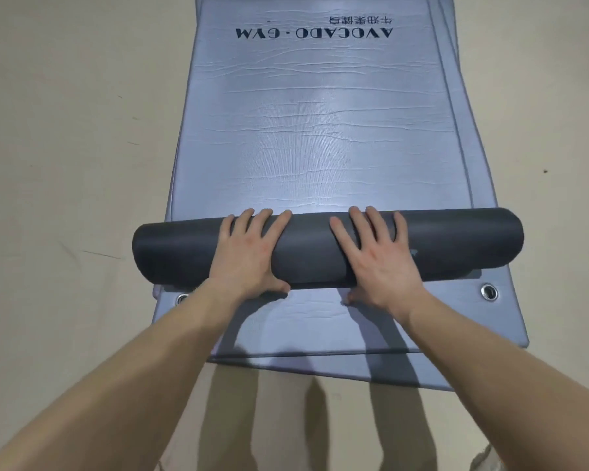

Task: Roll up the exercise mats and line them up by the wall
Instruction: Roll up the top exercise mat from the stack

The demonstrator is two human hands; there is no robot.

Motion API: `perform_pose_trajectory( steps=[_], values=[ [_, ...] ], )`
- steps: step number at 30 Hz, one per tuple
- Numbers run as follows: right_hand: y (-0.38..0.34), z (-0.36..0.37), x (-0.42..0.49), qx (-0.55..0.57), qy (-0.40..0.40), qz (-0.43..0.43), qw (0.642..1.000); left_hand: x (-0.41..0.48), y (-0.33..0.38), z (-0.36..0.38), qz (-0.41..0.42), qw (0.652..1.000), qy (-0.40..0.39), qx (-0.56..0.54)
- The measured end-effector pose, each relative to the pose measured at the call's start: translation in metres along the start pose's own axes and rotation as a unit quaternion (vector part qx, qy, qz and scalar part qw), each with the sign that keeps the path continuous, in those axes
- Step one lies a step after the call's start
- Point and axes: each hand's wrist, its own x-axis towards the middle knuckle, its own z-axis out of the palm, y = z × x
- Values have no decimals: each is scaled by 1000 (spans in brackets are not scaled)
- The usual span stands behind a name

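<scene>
**Rolling the top mat** point(313, 130). The roll point(310, 256) lies across the stack's point(320, 334) near end. The left hand point(252, 256) and right hand point(378, 256) press it with straight, spread fingers, clasping nothing (thumbs behind). Push evenly with both palms so the ends run square and tight.

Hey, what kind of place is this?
Likely a gym or fitness studio: grey exercise mats stacked on a plain floor, the top one printed AVOCADO GYM and partly rolled up.

Dark grey roll point(456, 239), blue-grey mat point(320, 130), beige floor point(65, 130)
</scene>
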Motion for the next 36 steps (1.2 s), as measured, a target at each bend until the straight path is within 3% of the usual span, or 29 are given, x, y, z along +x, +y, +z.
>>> perform_pose_trajectory(
  steps=[5,8,13,18,21,25,28,32,36],
  values=[
    [1,-5,21,-5,6,17,1000,4,1,0,18,999,5,51],
    [-1,-10,5,3,-38,8,999,-10,6,-3,35,999,-11,26],
    [-12,-17,-43,45,-128,-13,991,-52,28,-13,59,989,-134,-34],
    [-37,-14,-94,19,-128,62,990,-45,24,-31,69,965,-234,-98],
    [-33,-14,-76,40,-136,72,987,-58,31,-26,40,980,-185,-66],
    [-7,-27,-41,103,-173,20,979,-92,52,-9,-12,994,-107,6],
    [4,-19,-47,94,-114,32,989,-65,39,-11,-18,997,-61,-34],
    [10,4,-60,65,-6,31,997,-35,21,-19,35,993,-89,-64],
    [32,-23,-21,92,-77,3,993,-23,17,-30,31,995,-77,-54]
  ],
)
